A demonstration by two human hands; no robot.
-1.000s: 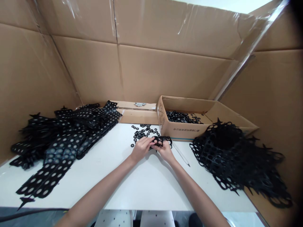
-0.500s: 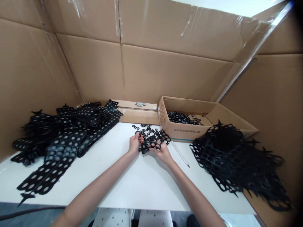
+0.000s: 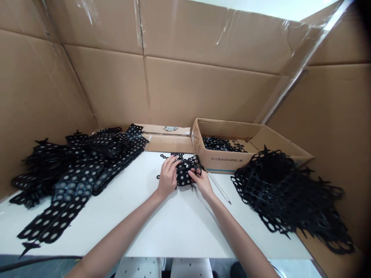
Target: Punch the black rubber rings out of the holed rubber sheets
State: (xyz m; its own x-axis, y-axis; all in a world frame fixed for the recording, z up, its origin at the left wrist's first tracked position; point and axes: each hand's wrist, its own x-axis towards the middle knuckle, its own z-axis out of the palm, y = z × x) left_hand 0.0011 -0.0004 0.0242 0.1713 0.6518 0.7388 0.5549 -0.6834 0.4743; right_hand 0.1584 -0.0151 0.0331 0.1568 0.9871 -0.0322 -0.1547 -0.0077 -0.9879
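A black rubber sheet with round holes (image 3: 183,175) is held between my hands, near the middle of the white table. My right hand (image 3: 203,182) pinches its right side, thumb on top. My left hand (image 3: 167,177) is closed at the sheet's left edge, fingers together, with the fingertips partly hidden. Small black rings (image 3: 164,156) lie loose on the table just behind and to the left of the sheet. Some of them are covered by my left hand and the sheet.
Black perforated strips (image 3: 78,166) are heaped on the left. A cardboard box (image 3: 228,161) with many black rings (image 3: 220,144) stands at the back right. In front of it lie a white pen-like stick (image 3: 219,188) and a pile of black holed webbing (image 3: 286,193). Cardboard walls (image 3: 203,88) enclose the table.
My left hand has turned over, its back now up against the sheet's left edge. The sheet is flatter and spread more between my hands. The view has shifted slightly.
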